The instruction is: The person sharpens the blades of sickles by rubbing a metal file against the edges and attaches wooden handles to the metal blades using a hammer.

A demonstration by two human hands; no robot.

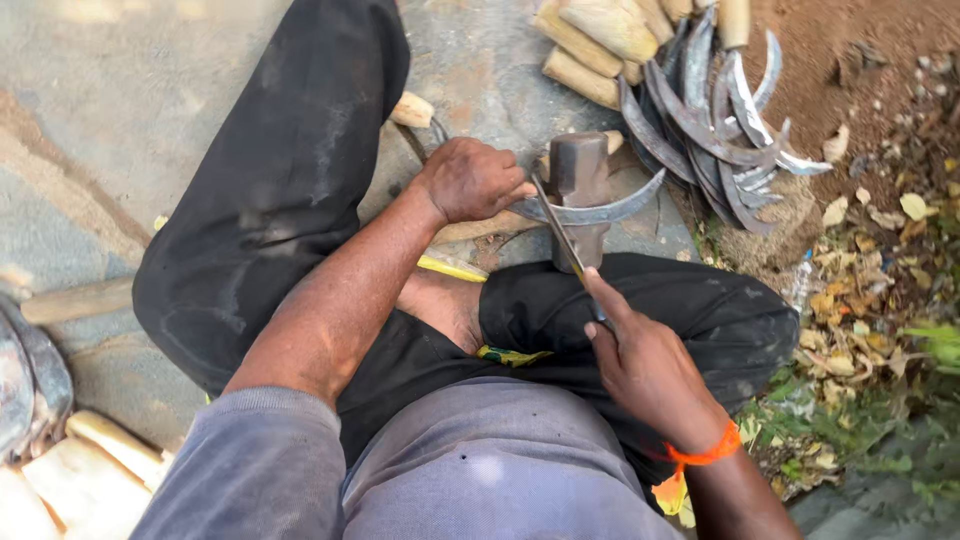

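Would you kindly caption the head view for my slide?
Left hand steadies curved steel sickle blade on iron block; right hand files it.

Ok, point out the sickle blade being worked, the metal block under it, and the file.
sickle blade (610, 212), head view, on the curved steel right of the block
metal block (579, 165), head view, its top
file (560, 235), head view, mid-shaft

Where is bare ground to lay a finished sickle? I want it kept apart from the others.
Bare stone floor lies upper left, beyond the black-trousered knee. It is crowded upper right at the sickle pile, around the anvil block, and lower left, where wooden handles lie.
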